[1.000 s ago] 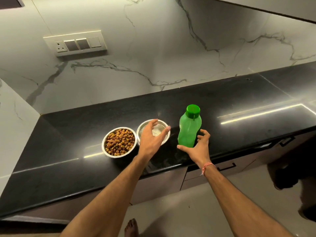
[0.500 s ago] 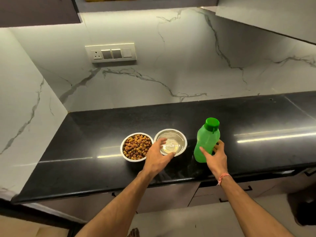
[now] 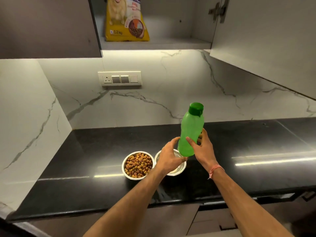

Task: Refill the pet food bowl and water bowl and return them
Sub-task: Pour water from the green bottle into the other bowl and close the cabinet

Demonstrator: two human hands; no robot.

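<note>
Now | food bowl: kibble | right hand grips capped bottle | left hand released

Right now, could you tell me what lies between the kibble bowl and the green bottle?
In the head view, the left hand hovers there, above the steel water bowl, between the kibble bowl and the green bottle.

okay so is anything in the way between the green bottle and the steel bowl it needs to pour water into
Yes, two things. The left hand hovers right over the water bowl, covering much of its opening. The bottle, gripped by the right hand and lifted above the bowl, has its dark green cap on, so no water can pour yet.
</note>
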